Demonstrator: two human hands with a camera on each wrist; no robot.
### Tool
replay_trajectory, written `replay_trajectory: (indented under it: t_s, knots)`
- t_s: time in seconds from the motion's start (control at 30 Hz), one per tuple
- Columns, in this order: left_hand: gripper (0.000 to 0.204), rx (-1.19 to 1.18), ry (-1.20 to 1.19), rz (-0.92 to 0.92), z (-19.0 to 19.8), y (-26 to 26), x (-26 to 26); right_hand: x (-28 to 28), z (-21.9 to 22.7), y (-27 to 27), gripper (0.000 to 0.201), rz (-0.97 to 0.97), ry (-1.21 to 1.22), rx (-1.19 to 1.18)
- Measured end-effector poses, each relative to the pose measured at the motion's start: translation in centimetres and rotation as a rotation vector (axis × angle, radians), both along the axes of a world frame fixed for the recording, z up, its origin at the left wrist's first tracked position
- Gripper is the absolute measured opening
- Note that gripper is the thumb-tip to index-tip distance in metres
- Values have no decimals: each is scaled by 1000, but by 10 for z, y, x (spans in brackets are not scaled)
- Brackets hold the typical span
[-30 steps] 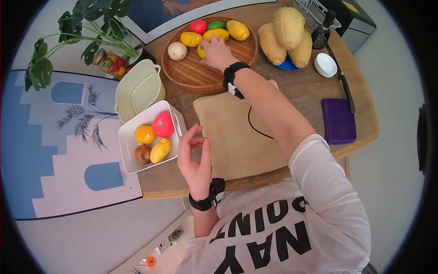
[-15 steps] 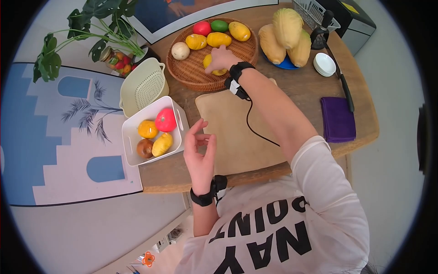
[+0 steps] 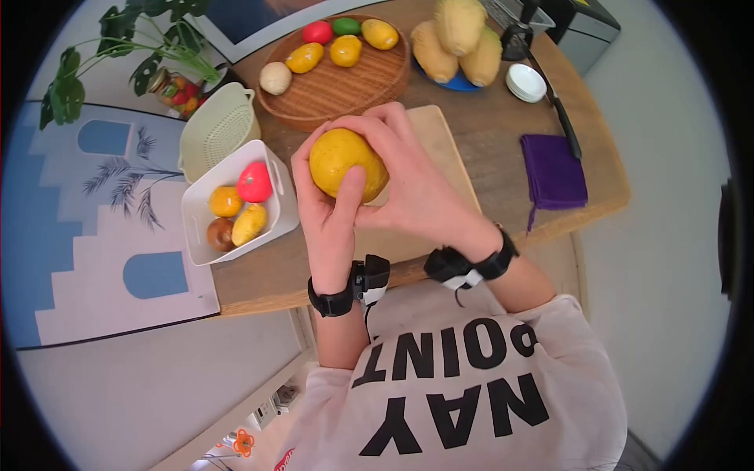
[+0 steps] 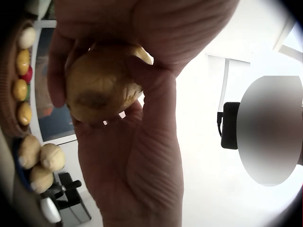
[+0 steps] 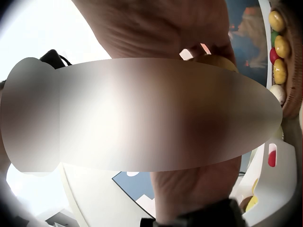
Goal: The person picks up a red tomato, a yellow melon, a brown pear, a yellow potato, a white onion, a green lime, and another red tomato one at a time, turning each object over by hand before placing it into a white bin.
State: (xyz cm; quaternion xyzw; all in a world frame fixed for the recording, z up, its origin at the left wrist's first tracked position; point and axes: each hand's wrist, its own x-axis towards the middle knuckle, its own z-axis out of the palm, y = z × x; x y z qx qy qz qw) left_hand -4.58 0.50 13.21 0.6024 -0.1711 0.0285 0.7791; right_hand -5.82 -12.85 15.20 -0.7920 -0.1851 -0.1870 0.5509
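Note:
A round yellow fruit is held up between both hands over the tan board. The left hand grips its left side, thumb across the front. From the right, the right hand curls its fingers round the same fruit. In the left wrist view the fruit shows a brownish mark, with fingers on both sides of it. Much of the right wrist view is blurred; a hand shows at its top and a sliver of the fruit beside it.
Behind the hands is a wicker tray of fruit. At left stand a white bin with several items and a pale green colander. To the right are large yellow squashes, a white bowl, a knife and a purple cloth.
The right hand has lifted the yellow fruit out of the wicker tray and brought it toward the body. The left hand has moved up and now grips it too. The head view has shifted somewhat.

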Motion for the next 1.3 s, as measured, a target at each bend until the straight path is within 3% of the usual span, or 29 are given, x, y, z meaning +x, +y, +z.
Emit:
replay_trajectory:
  t_s: [0.17, 0.27, 0.37, 0.6, 0.8, 0.87, 1.3]
  knots:
    - [42, 8, 93, -47, -3, -12, -18, -25, -23, -9, 74, -61, 24, 77]
    - [40, -257, 332, 21, -7, -7, -18, -34, -24, -12, 72, 29, 81, 96]
    - [45, -289, 351, -7, -11, 3, -12, -36, -23, -10, 69, 82, 103, 115]
    - [51, -232, 252, -39, 8, 1, -26, -36, -25, -13, 67, 132, 228, 189]
    - [54, -151, 266, -13, 2, 0, -26, -36, -33, 2, 64, 141, 270, 503]
    - [54, -79, 239, 29, 3, -3, -27, -36, -32, 0, 64, 125, 291, 468]
    - [59, -202, 232, -79, 6, -14, -32, -43, -33, -10, 66, 45, 265, 389]
